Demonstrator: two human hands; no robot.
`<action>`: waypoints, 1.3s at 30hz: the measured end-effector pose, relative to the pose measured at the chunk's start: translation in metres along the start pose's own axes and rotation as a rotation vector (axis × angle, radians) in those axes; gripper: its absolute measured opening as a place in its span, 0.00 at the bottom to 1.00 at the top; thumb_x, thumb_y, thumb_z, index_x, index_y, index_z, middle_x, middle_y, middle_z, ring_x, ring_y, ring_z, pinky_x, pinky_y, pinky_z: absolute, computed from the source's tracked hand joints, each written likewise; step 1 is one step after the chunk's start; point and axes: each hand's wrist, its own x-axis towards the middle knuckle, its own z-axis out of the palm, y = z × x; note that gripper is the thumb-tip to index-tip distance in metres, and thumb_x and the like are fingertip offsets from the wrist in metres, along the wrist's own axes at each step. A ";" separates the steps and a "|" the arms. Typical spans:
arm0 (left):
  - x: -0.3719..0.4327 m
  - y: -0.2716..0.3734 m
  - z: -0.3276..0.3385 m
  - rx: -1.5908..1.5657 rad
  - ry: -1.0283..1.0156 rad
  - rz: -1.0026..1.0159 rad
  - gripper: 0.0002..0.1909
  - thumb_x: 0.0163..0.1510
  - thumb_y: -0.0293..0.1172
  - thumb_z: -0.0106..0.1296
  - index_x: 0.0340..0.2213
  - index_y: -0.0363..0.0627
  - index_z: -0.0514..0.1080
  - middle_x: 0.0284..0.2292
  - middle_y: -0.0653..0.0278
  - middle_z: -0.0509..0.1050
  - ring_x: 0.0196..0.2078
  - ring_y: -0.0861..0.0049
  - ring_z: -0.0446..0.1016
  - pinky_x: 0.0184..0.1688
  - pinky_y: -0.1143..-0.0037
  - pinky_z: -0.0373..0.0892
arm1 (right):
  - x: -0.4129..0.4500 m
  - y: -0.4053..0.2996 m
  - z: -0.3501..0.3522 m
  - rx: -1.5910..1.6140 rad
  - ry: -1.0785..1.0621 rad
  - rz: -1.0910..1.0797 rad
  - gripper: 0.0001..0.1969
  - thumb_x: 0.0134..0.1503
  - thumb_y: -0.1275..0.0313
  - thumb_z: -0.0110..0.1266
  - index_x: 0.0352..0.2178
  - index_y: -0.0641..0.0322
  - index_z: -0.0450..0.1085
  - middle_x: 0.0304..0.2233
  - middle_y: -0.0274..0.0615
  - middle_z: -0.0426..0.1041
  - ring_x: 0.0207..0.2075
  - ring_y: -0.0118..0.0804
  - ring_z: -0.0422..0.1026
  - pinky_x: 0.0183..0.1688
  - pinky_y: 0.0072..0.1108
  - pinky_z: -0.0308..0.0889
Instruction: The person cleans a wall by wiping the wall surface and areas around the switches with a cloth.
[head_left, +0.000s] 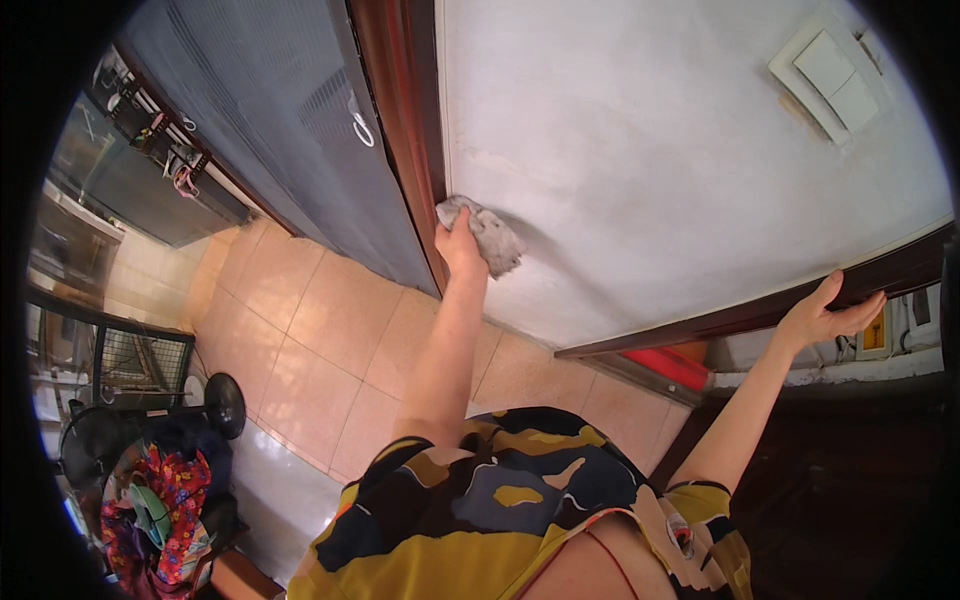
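My left hand (459, 244) grips a grey-white, stained cloth (495, 238), whose free part hangs to the right of the fingers against the white wall (637, 150). The cloth's upper end touches the dark reddish-brown wooden door frame (405, 112). Over at the right, my right hand (829, 315) rests with parted fingers against a dark wooden trim (712, 319) along the wall's other edge; it holds no object.
A white double light switch (836, 86) is on the wall. A grey mesh door curtain (277, 127) hangs left of the frame. Pinkish tiles (337, 322) cover the floor. At lower left are a black fan (225, 406) and piled floral cloth (180, 495). A red object (667, 367) lies behind the trim.
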 end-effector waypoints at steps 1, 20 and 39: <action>0.004 0.003 0.001 0.000 0.013 0.048 0.14 0.55 0.29 0.58 0.40 0.35 0.69 0.37 0.57 0.75 0.36 0.72 0.73 0.38 0.71 0.71 | 0.000 0.001 0.000 0.005 -0.002 0.001 0.37 0.59 0.57 0.59 0.61 0.68 0.57 0.61 0.58 0.58 0.63 0.54 0.54 0.62 0.41 0.55; -0.034 -0.034 0.009 0.702 -0.019 0.893 0.12 0.51 0.27 0.55 0.39 0.41 0.71 0.37 0.53 0.70 0.40 0.54 0.71 0.43 0.65 0.68 | -0.001 0.010 0.001 -0.074 -0.032 -0.103 0.38 0.59 0.56 0.59 0.63 0.66 0.54 0.65 0.55 0.52 0.64 0.53 0.51 0.62 0.42 0.52; -0.057 -0.053 0.009 0.917 -0.099 0.862 0.12 0.49 0.28 0.56 0.37 0.42 0.71 0.37 0.57 0.70 0.40 0.54 0.71 0.40 0.63 0.68 | 0.001 0.022 -0.004 -0.019 -0.092 -0.102 0.40 0.58 0.58 0.60 0.65 0.64 0.51 0.67 0.53 0.47 0.65 0.52 0.48 0.63 0.43 0.51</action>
